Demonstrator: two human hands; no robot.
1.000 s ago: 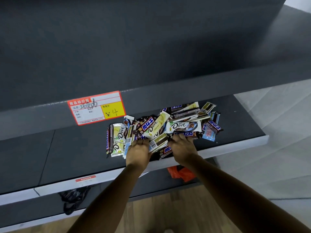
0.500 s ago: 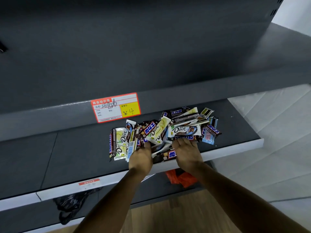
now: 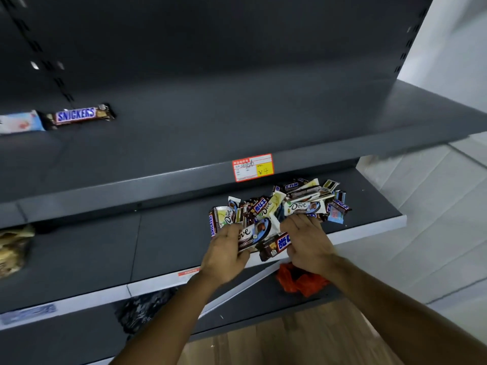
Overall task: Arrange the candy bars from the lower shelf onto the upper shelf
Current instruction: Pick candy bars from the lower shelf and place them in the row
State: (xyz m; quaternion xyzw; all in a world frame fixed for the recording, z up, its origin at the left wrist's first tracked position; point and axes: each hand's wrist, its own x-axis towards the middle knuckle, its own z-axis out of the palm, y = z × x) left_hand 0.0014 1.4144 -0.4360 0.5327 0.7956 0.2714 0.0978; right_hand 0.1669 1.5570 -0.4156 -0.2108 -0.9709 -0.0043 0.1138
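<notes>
A heap of candy bars (image 3: 297, 204) lies on the dark lower shelf (image 3: 168, 248), near its right end. My left hand (image 3: 226, 254) grips a white Dove bar (image 3: 254, 233) at the heap's front. My right hand (image 3: 308, 241) holds a brown Snickers bar (image 3: 275, 245) by its right end, over the shelf's front edge. On the upper shelf (image 3: 237, 133), at the far left, lie a brown Snickers bar (image 3: 79, 116) and a pale blue-white bar (image 3: 19, 122) side by side.
A red and yellow price tag (image 3: 252, 167) is stuck on the upper shelf's front lip. A packet (image 3: 13, 248) sits at the lower shelf's left edge. Below it are a black bag (image 3: 142, 309) and an orange bag (image 3: 300, 279). Wooden floor is underneath.
The view has swung up and left, revealing the upper shelf and its two bars. Both hands have drawn back from the heap, each with a bar.
</notes>
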